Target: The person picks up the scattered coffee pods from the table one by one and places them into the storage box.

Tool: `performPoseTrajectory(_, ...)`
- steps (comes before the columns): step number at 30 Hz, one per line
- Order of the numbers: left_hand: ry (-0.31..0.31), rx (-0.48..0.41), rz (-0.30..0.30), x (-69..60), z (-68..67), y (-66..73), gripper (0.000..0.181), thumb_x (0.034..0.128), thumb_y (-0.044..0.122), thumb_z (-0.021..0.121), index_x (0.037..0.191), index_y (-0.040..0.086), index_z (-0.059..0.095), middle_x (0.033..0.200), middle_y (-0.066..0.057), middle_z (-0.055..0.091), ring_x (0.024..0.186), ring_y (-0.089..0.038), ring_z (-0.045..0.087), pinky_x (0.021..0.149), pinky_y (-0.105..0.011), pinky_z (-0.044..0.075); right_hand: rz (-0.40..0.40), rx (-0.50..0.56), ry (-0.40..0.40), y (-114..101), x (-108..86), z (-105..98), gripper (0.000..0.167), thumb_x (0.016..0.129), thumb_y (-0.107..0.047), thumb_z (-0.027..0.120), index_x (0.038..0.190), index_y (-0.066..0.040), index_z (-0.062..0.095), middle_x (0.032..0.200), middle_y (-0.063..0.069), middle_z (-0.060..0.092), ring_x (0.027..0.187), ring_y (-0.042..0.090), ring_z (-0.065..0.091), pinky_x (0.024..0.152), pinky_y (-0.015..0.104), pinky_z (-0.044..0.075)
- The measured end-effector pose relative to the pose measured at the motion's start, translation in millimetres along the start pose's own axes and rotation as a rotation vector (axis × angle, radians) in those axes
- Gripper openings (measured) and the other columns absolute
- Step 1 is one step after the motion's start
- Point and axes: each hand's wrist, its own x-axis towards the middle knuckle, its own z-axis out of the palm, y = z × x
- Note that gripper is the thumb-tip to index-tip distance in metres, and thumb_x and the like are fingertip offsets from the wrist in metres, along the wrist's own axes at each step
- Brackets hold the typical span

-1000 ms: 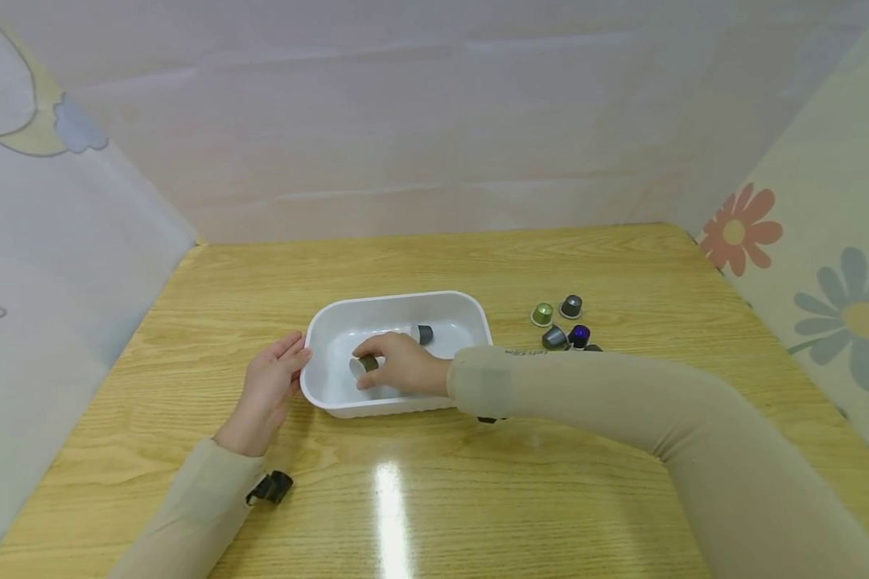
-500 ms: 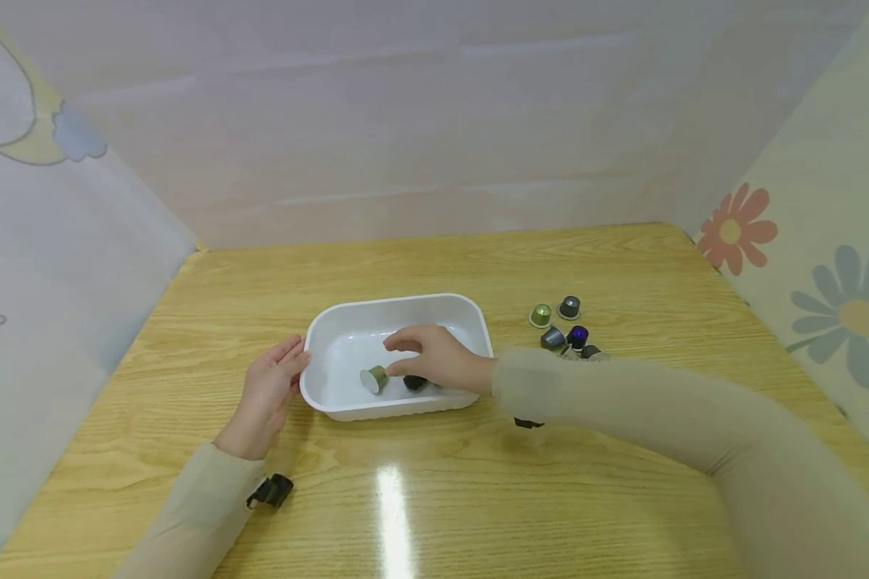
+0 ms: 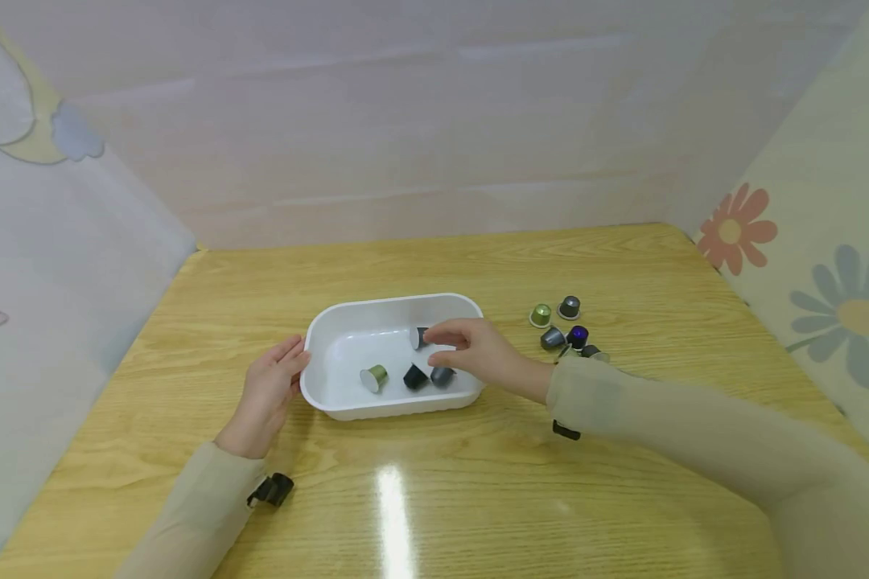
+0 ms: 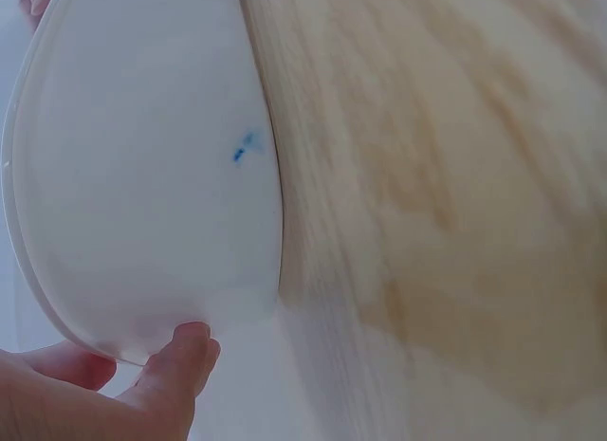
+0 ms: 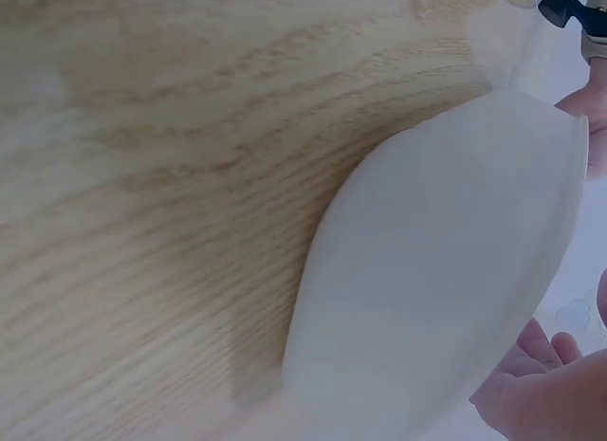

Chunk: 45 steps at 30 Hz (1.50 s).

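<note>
A white oblong plastic bin (image 3: 348, 342) sits on the wooden table. Inside it, on their sides, lie a green coffee capsule (image 3: 374, 378), a black capsule (image 3: 415, 377), a grey capsule (image 3: 442, 376) and a dark grey capsule (image 3: 418, 338). My left hand (image 3: 266, 394) touches the bin's left end with its fingers; in the left wrist view the fingertips lie at the bin's rim and outer wall. Over the bin's right part, my right hand (image 3: 488, 354) has thumb and fingers spread apart. Nothing shows between them, and they partly cover the dark grey capsule.
Right of the bin, several capsules are grouped on the table: a light green capsule (image 3: 541, 314), a charcoal capsule (image 3: 570, 306), a purple capsule (image 3: 578, 336) and others partly behind my right sleeve (image 3: 623, 402). Patterned fabric walls (image 3: 825, 185) enclose the table.
My right hand has let go of the green capsule in the bin and moved right, uncovering the black and grey capsules. My left hand has stayed at the bin's left end.
</note>
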Motion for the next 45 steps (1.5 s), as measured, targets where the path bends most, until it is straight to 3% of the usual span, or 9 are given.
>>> performPoseTrajectory(8, 0.003, 0.004, -0.004, 0.4, 0.3, 1.0, 0.055, 0.1027, 0.006, 0.044, 0.153, 0.0, 0.023, 0.154, -0.012, 0.031, 0.129, -0.019, 0.044, 0.081, -0.016, 0.047, 0.034, -0.028, 0.04, 5, -15.4, -14, 0.04, 0.09, -0.008, 0.07, 0.126, 0.006, 0.059, 0.13, 0.017, 0.06, 0.125, 0.032, 0.052, 0.104, 0.047, 0.038)
performPoseTrajectory(12, 0.0, 0.001, -0.001, 0.1, -0.1, 0.7, 0.055, 0.1027, 0.006, 0.045, 0.153, 0.0, 0.023, 0.155, -0.013, 0.03, 0.129, -0.019, 0.044, 0.081, -0.016, 0.047, 0.018, -0.045, 0.06, 7, -22.1, -18, 0.04, 0.091, -0.009, 0.07, 0.126, 0.005, 0.06, 0.13, 0.018, 0.06, 0.125, 0.033, 0.052, 0.104, 0.045, 0.038)
performPoseTrajectory(17, 0.0, 0.003, 0.0, -1.2, 0.4, 1.2, 0.054, 0.1032, 0.006, 0.044, 0.153, 0.0, 0.023, 0.155, -0.012, 0.031, 0.131, -0.022, 0.041, 0.08, -0.015, 0.046, 0.007, 0.004, 0.071, 8, -30.4, -23, 0.04, 0.09, -0.006, 0.069, 0.127, 0.006, 0.059, 0.131, 0.019, 0.058, 0.124, 0.033, 0.052, 0.103, 0.046, 0.039)
performPoseTrajectory(23, 0.002, 0.004, -0.008, -0.5, 0.4, 0.5, 0.054, 0.1033, 0.007, 0.043, 0.153, 0.001, 0.022, 0.155, -0.012, 0.03, 0.131, -0.022, 0.041, 0.084, -0.017, 0.046, 0.012, 0.022, 0.094, 7, -39.5, -27, 0.039, 0.091, -0.006, 0.069, 0.126, 0.007, 0.059, 0.13, 0.02, 0.059, 0.123, 0.033, 0.054, 0.101, 0.039, 0.042)
performPoseTrajectory(38, 0.007, 0.005, -0.004, -0.2, -0.6, -0.3, 0.055, 0.1032, 0.007, 0.044, 0.153, 0.001, 0.023, 0.155, -0.012, 0.03, 0.132, -0.023, 0.04, 0.083, -0.016, 0.046, -0.013, -0.017, 0.187, 16, -53.3, -34, 0.035, 0.09, -0.004, 0.068, 0.123, 0.008, 0.062, 0.126, 0.021, 0.061, 0.117, 0.033, 0.058, 0.096, 0.034, 0.046)
performPoseTrajectory(45, 0.002, 0.008, 0.002, 0.2, -0.4, -0.4, 0.054, 0.1031, 0.007, 0.044, 0.153, 0.001, 0.023, 0.155, -0.013, 0.03, 0.131, -0.023, 0.041, 0.079, -0.015, 0.046, -0.034, -0.013, 0.186, 18, -58.9, -38, 0.035, 0.09, -0.002, 0.069, 0.122, 0.009, 0.061, 0.126, 0.023, 0.06, 0.117, 0.034, 0.058, 0.095, 0.033, 0.046)
